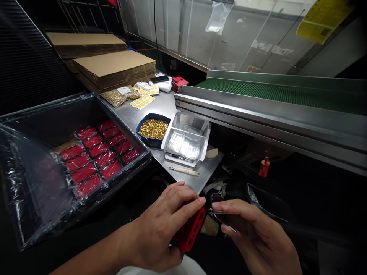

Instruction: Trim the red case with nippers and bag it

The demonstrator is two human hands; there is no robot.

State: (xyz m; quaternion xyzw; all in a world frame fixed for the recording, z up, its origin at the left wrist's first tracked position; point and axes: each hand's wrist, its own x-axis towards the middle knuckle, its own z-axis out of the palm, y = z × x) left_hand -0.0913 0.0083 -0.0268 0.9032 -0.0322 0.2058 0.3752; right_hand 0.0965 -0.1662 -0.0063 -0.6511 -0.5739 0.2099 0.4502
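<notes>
At the bottom centre, my left hand point(160, 227) is closed around a red plastic part point(194, 232) with rectangular openings along its edge. Its thumb side and palm side are mostly covered by my fingers. Just to the right, my right hand point(262, 235) pinches a thin metal tool point(223, 212) that looks like tweezers, its tip close to the red part. Whether the tip touches the part, I cannot tell. Beyond my hands, a wooden-handled knife or stick point(185, 171) lies near the corner of the metal table point(208, 178).
A plastic-lined crate point(117, 110) at left holds several wrapped red parts point(91, 141). On the table stand a blue tub point(140, 135) of small brass pieces and a white bin point(207, 133) with clear bags. Cardboard stacks point(114, 63) lie behind; a green conveyor point(258, 89) runs right.
</notes>
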